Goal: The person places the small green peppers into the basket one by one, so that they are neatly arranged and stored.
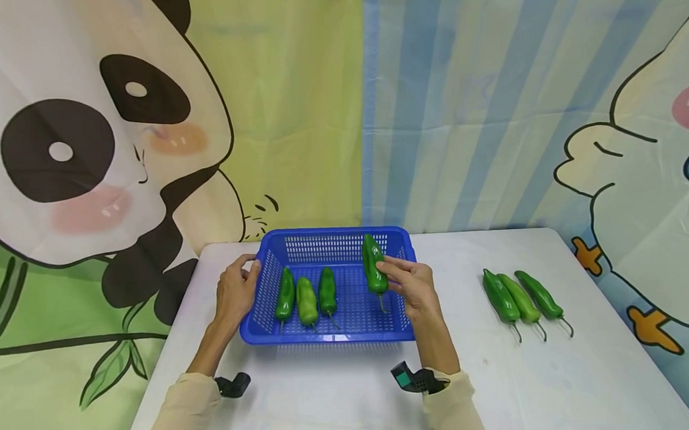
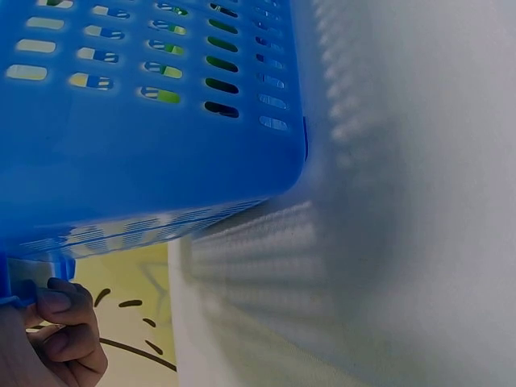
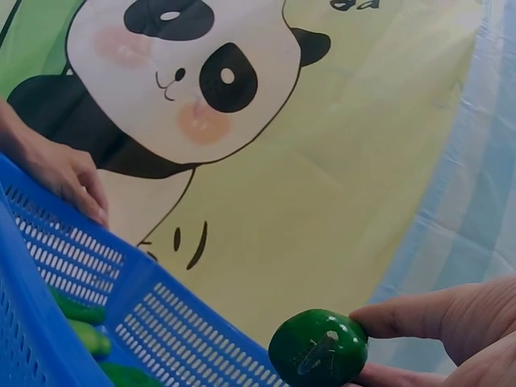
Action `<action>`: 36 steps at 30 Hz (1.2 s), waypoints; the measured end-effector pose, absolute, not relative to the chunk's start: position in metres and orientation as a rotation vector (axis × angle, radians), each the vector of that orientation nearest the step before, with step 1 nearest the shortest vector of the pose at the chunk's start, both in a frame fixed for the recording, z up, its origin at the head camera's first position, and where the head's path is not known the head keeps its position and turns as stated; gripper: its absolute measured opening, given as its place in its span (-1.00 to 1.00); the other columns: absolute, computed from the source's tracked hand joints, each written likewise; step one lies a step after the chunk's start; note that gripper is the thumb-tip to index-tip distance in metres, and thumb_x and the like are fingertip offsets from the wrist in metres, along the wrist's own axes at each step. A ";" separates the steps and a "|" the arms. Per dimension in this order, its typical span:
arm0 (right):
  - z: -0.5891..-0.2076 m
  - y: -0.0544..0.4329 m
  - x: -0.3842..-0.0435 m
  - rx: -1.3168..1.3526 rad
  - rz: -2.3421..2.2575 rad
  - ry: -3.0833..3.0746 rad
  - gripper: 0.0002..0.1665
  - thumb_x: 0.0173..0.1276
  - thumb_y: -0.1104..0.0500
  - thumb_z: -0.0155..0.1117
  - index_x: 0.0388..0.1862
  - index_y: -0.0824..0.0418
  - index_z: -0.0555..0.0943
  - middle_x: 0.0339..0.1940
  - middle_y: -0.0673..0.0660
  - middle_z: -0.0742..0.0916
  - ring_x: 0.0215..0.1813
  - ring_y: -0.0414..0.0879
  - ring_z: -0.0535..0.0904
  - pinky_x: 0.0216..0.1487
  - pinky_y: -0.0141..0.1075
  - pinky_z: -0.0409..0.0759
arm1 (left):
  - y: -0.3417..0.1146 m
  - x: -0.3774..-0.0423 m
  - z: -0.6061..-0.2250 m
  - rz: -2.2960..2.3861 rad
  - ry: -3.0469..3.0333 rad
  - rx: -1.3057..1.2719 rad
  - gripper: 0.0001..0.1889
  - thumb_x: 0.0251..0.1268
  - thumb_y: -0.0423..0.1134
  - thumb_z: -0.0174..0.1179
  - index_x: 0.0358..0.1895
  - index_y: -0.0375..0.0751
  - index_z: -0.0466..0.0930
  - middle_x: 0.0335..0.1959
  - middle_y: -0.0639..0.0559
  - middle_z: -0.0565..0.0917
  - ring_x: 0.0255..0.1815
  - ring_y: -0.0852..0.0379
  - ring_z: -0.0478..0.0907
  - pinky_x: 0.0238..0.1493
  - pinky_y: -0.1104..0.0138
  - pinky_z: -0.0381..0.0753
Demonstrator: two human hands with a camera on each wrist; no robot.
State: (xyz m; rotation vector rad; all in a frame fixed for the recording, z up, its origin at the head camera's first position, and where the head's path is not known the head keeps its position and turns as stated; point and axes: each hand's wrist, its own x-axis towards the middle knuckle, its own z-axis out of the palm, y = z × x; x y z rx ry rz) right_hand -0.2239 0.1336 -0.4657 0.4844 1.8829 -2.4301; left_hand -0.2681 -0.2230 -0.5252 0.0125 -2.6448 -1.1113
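Observation:
Between the thumb and fingers of my right hand (image 1: 415, 288) is a dark green pepper (image 1: 372, 259), pinched with its stem pointing down. It hangs over the right part of a blue plastic basket (image 1: 340, 339); the right wrist view shows its rounded end (image 3: 318, 348). My left hand (image 1: 235, 293) grips the basket's left rim, fingers curled at the edge in the left wrist view. Inside the basket, three peppers lie in a row on the left: a dark green one (image 1: 285, 296), a lighter one (image 1: 306, 303) and another dark one (image 1: 327, 290).
To the right on the white table (image 1: 603, 383), three more peppers lie side by side: a dark one (image 1: 499, 296), a lighter one (image 1: 521, 299) and a slim dark one (image 1: 540, 295). A printed curtain (image 1: 291, 113) hangs right behind the table.

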 end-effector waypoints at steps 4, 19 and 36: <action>-0.467 0.127 -0.225 0.472 -2.429 1.902 -0.47 0.39 0.32 0.53 0.28 0.54 0.68 0.27 0.40 0.75 -0.23 -0.22 0.81 -0.14 -0.40 0.76 | -0.223 -0.269 -0.525 -1.103 -2.643 0.009 -0.56 0.76 -0.08 0.07 0.39 -0.32 0.63 -0.46 -0.21 0.72 -0.52 0.01 0.55 -0.41 0.21 0.41; -0.473 0.101 -0.228 0.471 -2.384 2.001 -0.56 0.29 0.35 0.58 0.11 0.52 0.77 0.05 0.35 0.86 -0.27 -0.19 0.79 -0.18 -0.36 0.72 | -0.224 -0.269 -0.526 -1.077 -2.647 0.018 -0.58 0.75 -0.09 0.07 0.38 -0.30 0.64 -0.45 -0.21 0.71 -0.50 -0.01 0.53 -0.39 0.20 0.40; -0.481 0.074 -0.238 0.529 -2.193 2.266 -0.68 0.24 0.39 0.60 -0.04 0.50 0.81 -0.17 0.36 0.87 -0.33 -0.16 0.72 -0.28 -0.39 0.66 | -0.223 -0.269 -0.526 -1.097 -2.643 0.015 -0.56 0.76 -0.08 0.07 0.40 -0.30 0.62 -0.43 -0.22 0.73 -0.49 -0.03 0.56 -0.39 0.20 0.42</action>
